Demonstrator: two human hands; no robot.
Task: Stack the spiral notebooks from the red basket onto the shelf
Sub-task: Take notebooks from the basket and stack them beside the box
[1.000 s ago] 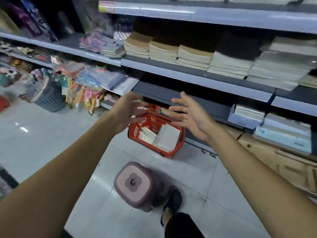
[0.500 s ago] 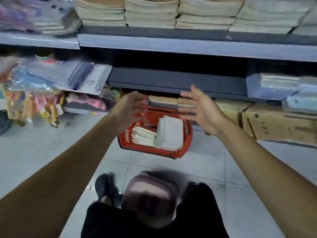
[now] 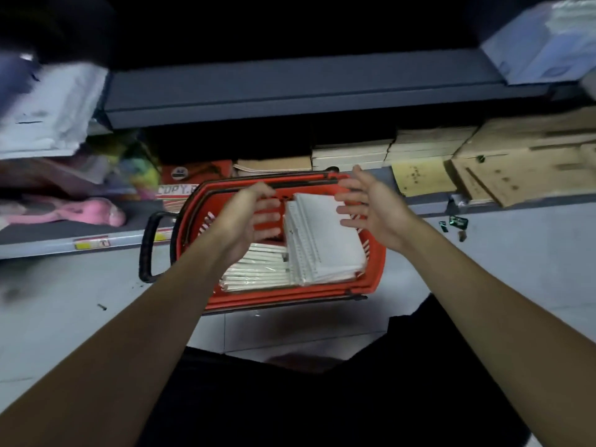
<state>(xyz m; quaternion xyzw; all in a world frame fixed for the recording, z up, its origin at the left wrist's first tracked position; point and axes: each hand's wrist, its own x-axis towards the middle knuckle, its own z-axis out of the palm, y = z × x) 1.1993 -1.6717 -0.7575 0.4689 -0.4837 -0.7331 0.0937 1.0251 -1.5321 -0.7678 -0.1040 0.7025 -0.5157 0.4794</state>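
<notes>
Both hands over red basket (image 3: 290, 295), holding nothing. Left hand (image 3: 254, 217) fingers loosely spread, right hand (image 3: 371, 208) fingers splayed wide, palms facing each other w/ spiral notebooks (image 3: 322, 243) between and below. Notebooks stacked inside basket, which sits on floor (image 3: 64, 301) just in front of low shelf (image 3: 322, 91). Cardboard boxes (image 3: 516, 166) at right under shelf.
</notes>
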